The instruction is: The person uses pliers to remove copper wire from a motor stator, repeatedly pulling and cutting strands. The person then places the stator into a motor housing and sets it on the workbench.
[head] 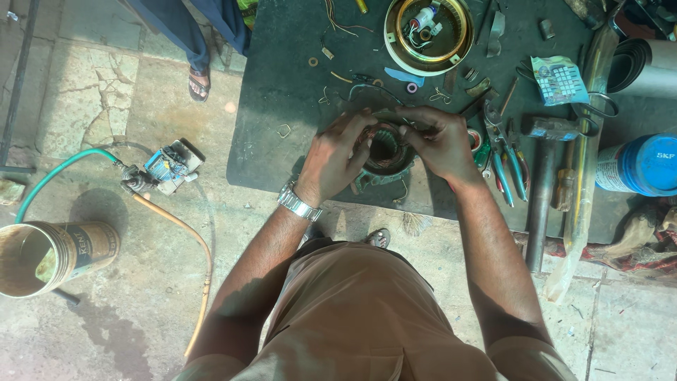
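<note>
Looking down, we see the dark bench (282, 85) bearing the work, which sits at its near edge, presumably so both forearms can reach it without stretching. Loose tools lie to the right, within reach: a hammer (544, 176) with its handle toward us, then blue-handled pliers (509, 166). At the far edge rests a round cover (429, 28) with a white rim and coloured leads inside, set apart from the work. On the floor to the left stand a tin (53, 255) and a green hose (56, 173).

Between our hands sits the stator (386, 152), a ring with coppery windings and an open bore facing up. Our left hand (331, 159) cups its left rim, fingers spread and curled over the top edge, seemingly steadying it. Our right hand (441, 141) covers the right rim, fingers bent together and pressed onto the winding; whether they pinch a wire we cannot tell. The bore shows clear between the two sets of fingertips.
</note>
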